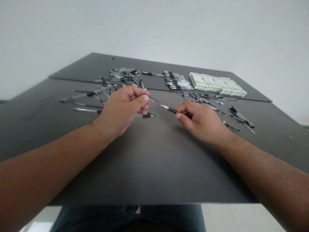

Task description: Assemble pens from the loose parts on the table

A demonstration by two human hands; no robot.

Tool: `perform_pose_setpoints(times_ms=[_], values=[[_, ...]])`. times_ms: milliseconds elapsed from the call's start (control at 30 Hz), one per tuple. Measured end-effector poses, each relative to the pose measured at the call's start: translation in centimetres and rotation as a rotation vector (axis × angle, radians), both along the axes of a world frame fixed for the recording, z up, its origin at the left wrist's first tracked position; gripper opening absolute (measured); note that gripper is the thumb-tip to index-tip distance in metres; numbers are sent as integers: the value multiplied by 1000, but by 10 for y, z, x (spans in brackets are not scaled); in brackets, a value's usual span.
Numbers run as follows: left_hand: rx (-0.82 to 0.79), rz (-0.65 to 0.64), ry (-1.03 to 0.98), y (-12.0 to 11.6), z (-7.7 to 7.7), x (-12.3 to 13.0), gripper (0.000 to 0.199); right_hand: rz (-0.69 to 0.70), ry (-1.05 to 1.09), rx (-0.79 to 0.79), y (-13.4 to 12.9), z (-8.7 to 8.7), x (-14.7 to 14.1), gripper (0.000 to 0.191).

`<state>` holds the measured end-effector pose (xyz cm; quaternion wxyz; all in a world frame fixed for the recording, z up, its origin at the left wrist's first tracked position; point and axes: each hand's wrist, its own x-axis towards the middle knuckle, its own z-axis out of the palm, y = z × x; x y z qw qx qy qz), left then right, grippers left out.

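Observation:
My left hand [130, 104] pinches a thin dark pen refill [154, 98], whose narrow end points right and slightly down. Facing it, my right hand [199, 119] grips a pen barrel [171, 110] with a black rubber grip and a silver cone tip pointing left. A small gap lies between the refill's end and the cone tip. Beneath my left fingers, another pen [146, 115] with a black grip rests on the table, partly hidden by the hand. My right palm hides the rear of the pen it holds.
Loose pens and parts [124, 75] lie heaped behind my left hand. A neat row of pens [177, 80] lies at the back, beside green-and-white boxes [217, 84]. More pen parts [202, 99] scatter behind and right of my right hand. The dark table [149, 167] has a seam across it.

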<state>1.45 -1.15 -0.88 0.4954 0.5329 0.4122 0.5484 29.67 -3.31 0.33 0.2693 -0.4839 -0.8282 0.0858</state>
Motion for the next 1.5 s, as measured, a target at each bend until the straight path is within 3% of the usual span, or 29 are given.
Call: perform_pose_setpoints(times_ms=[333,633,1300,1500], values=[[48,-72,31,-5,-5,5,12,17,-12,-19,-1,1,-2,18],[146,-119,384,-8,-6,-3,30,56,-23,-22,-4,2,-2,19],[167,-158,453,-9,-6,-5,27,138,-54,39,-1,-1,3,22],[165,-130,531,-7,-7,-4,38,121,-46,32,4,-5,4,18]])
